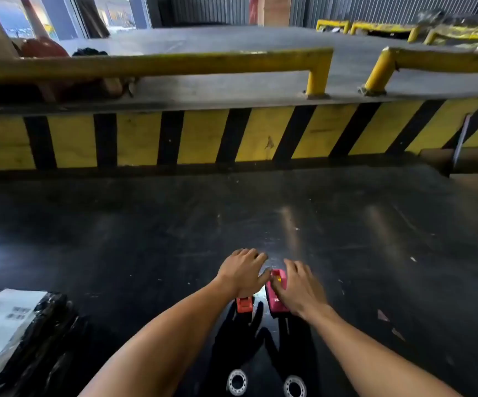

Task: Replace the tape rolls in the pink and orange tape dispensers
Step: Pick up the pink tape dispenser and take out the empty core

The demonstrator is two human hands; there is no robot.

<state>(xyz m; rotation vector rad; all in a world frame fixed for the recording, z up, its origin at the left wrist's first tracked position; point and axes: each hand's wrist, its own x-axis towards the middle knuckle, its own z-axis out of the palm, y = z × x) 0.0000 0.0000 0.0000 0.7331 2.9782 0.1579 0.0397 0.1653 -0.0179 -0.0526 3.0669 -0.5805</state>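
Table: a wide, shiny black table top (117,239) is lying in front.
Gloves: two black gloves (260,348) are lying flat, side by side.
Parcel: a black plastic-wrapped parcel with a white label (17,333) is sitting at the left.
Wall: a yellow-and-black striped wall (203,138) is standing behind.
Rail: a yellow metal rail (174,63) is running above it.

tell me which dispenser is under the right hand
The pink tape dispenser, under the right hand; the orange tape dispenser sits under the left hand.

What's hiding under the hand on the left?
Under the left hand is the orange tape dispenser; only its near end pokes out on the black table. The rest, and any tape roll in it, is covered.
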